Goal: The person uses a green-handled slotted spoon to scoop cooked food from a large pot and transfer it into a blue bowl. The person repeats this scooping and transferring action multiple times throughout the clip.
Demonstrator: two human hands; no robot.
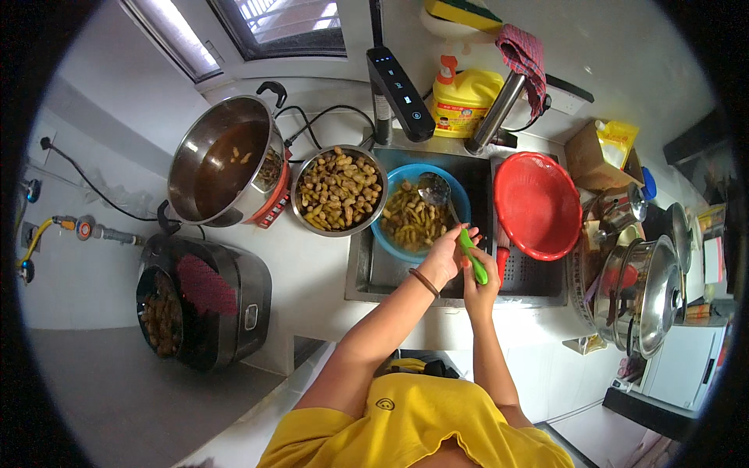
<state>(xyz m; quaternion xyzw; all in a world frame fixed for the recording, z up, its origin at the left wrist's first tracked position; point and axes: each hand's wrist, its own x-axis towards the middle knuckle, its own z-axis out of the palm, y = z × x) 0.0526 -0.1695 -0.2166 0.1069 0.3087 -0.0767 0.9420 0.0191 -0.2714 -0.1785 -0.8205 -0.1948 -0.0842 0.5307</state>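
Both hands are at the green handle of a metal ladle (434, 188); whether its bowl is slotted is hard to tell. My right hand (484, 278) wraps the lower handle, thumb along it. My left hand (446, 256), with a brown bangle at the wrist, grips higher up, its fingers passing behind the handle. The ladle's bowl rests over a blue basin (466, 202) standing in the sink. Unshelled peanuts and green pods (412, 219) lie in liquid in that basin. Left of it, a steel bowl (296, 206) is heaped with peanuts and pods (339, 190).
A large pot (228, 169) of brown liquid stands at left, behind a black cooker (248, 292). The sink (366, 284) holds a red basket (538, 205) at right. Behind are a black-topped faucet (401, 93) and a yellow detergent bottle (465, 99). Lidded steamer pot (649, 295) stands far right.
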